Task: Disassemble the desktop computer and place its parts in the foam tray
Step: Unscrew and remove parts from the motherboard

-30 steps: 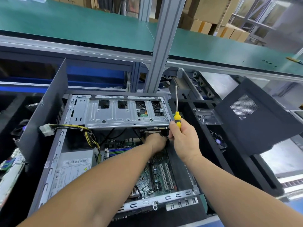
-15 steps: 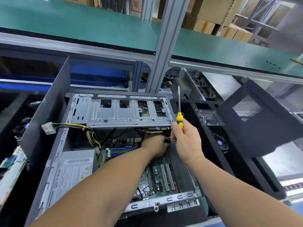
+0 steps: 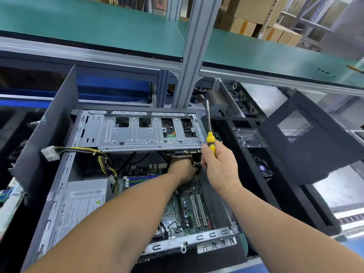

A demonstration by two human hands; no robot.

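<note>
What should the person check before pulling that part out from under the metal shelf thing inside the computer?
1. Left hand has hold of the part under the drive cage: cannot tell, its fingers are hidden.
2. Screwdriver kept away from the motherboard: ok, the right hand holds it tip up.
3. Right hand's grip on the screwdriver: ok, fingers wrap the yellow handle.
4. Yellow power cable out of the way: ok, it hangs over the case's left side.
5. Part's screws all out: cannot tell, hidden by the hand.
6. Screw box within view: ok, right of the case.
</note>
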